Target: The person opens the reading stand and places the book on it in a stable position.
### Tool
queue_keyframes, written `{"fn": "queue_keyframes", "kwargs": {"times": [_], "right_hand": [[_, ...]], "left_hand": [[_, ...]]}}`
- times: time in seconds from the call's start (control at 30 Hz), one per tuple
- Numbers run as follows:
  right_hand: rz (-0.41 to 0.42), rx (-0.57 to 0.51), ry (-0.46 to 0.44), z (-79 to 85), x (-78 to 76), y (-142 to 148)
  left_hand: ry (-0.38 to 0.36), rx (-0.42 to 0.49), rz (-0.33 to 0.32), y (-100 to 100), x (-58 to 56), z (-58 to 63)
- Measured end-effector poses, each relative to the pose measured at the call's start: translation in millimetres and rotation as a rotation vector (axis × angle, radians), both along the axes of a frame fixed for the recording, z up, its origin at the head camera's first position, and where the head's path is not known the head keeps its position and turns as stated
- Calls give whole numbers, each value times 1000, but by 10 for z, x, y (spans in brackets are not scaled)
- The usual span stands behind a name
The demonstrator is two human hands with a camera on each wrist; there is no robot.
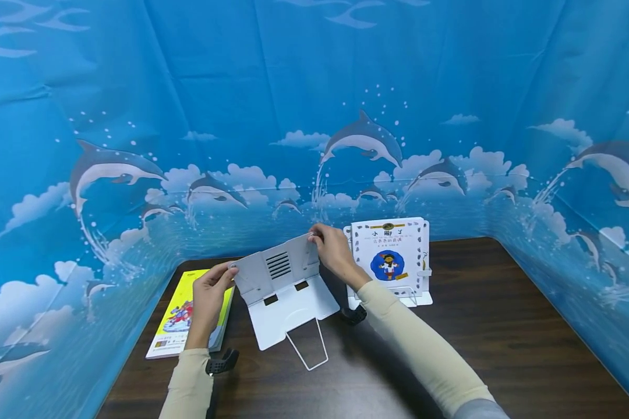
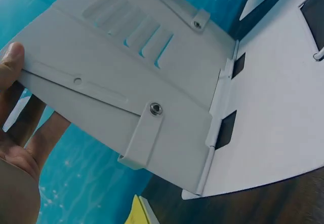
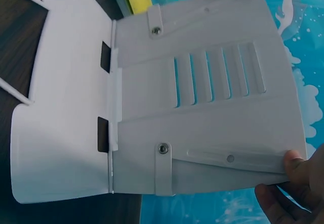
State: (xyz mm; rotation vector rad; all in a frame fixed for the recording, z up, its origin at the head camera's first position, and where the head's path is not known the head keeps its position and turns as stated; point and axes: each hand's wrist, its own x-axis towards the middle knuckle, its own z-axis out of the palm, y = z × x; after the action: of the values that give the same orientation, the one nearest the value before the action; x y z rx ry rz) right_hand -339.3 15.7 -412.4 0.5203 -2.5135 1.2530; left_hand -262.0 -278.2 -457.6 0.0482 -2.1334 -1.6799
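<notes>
1. So the main thing here is a white metal book stand, hinged and partly unfolded, just below the middle of the head view. Back panel's up top, base plate's tilted below it.
2. Left hand has the panel's upper-left corner pinched, thumb on the near face, other fingers round behind.
3. Right hand is pinching the upper-right corner pretty much the same way. Right wrist cam shows its thumb on the face at lower right.
4. That panel has a row of pressed slots, and there are two dark rectangular cutouts by the hinge.
5. A thin white wire loop pokes down from the base plate. Can't tell if it touches the table.
6. Yellow-and-white paperback book lies flat at lower left, partly behind the left hand and forearm.
7. Right of centre there's a second white stand with a white picture book propped on it, blue round drawing on the cover.
8. All over a dark wood-grain table, with a blue dolphin-print backdrop filling the upper frame.
</notes>
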Motion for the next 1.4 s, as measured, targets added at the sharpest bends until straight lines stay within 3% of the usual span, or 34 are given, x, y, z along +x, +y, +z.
{"fn": "queue_keyframes", "kwargs": {"times": [0.27, 0.47, 0.73, 0.93, 1.03, 1.27, 1.33, 1.4], "right_hand": [[-44, 9, 25, -19, 83, 135], [-46, 6, 41, -17, 130, 206], [-45, 21, 49, -8, 164, 254], [-101, -34, 275, -2, 360, 231], [15, 15, 306, -46, 549, 172], [590, 369, -28, -389, 977, -36], [693, 505, -27, -525, 1074, -95], [730, 613, 23, -651, 1160, -147]], "left_hand": [[-10, -20, -12, 46, -336, 16], [4, -50, -25, 95, -525, 39], [-3, -35, -23, 128, -614, 50], [16, -36, -13, 142, -627, 13], [17, -39, 0, 148, -622, 1], [36, -4, 19, 175, -633, -19], [40, 9, 25, 183, -640, -22], [42, 18, 34, 187, -644, -20]]}}
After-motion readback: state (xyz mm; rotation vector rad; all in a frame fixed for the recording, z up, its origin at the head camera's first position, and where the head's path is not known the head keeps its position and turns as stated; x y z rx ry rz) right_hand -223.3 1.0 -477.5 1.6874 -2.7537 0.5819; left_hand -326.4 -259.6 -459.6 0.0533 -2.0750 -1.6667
